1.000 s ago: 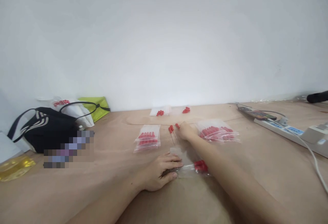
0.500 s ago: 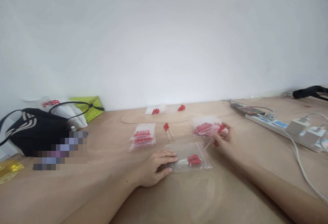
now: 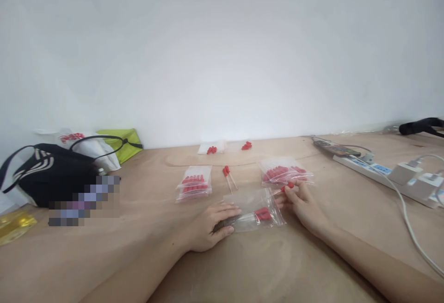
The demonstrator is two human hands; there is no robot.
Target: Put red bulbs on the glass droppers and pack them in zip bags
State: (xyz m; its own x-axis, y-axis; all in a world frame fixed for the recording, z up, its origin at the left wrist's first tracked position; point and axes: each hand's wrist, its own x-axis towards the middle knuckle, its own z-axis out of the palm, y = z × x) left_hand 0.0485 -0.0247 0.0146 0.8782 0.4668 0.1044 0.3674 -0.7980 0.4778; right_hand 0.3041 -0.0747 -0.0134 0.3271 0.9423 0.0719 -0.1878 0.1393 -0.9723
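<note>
A clear zip-lock bag (image 3: 243, 197) lies on the table with red-bulbed droppers (image 3: 262, 213) inside, their bulbs toward its right-hand zip end. My left hand (image 3: 217, 224) rests on the bag's left end, fingers over it and thumb at the near edge, holding it. Between thumb and fingers, my right hand (image 3: 301, 203) grips another red-bulbed dropper (image 3: 287, 187) close to the bag's mouth. Whether its tip has entered the bag cannot be made out. Two loose droppers (image 3: 226, 171) lie just beyond the bag.
Stacks of filled bags sit at left (image 3: 194, 185) and right (image 3: 280, 171). Further back are two small piles of red bulbs (image 3: 211, 150) on clear bags. A power strip (image 3: 367, 169) with chargers and a white cable (image 3: 404, 213) lies right; a black bag (image 3: 52, 178) stands left.
My right hand has moved left and nearer with the dropper, from beside the right stack to the bag's mouth. The bag's zip end has shifted slightly. My left hand stays put.
</note>
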